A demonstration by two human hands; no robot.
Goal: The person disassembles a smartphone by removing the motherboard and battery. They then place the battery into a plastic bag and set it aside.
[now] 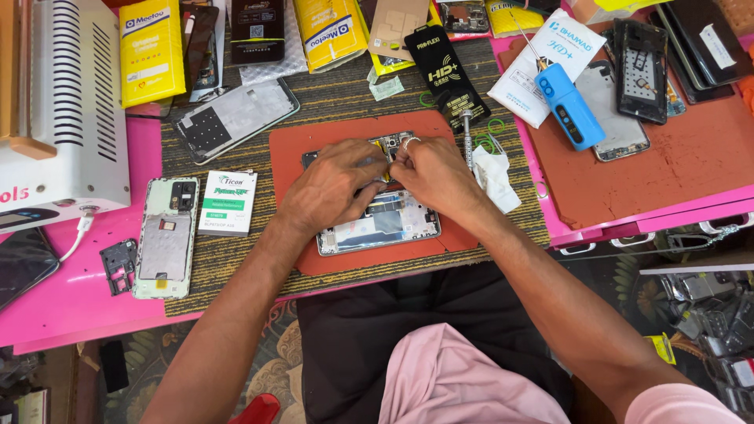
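Pink bench (78, 298), striped mat, red pad (294, 153) on top. Left hand (334, 188), right hand (436, 177) both pinching at opened phone (377, 232), fingertips touching.

Two hands (334, 188) (436, 174), one opened phone (378, 228)

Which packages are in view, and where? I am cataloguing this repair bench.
Yellow rectangular packet with blue band: top left, beside the white slotted machine.
Second yellow packet: top centre.
Black hanging card with gold lettering: above the orange mat.
White packet with blue print: top right.
White and green flat box: beside the left hand.
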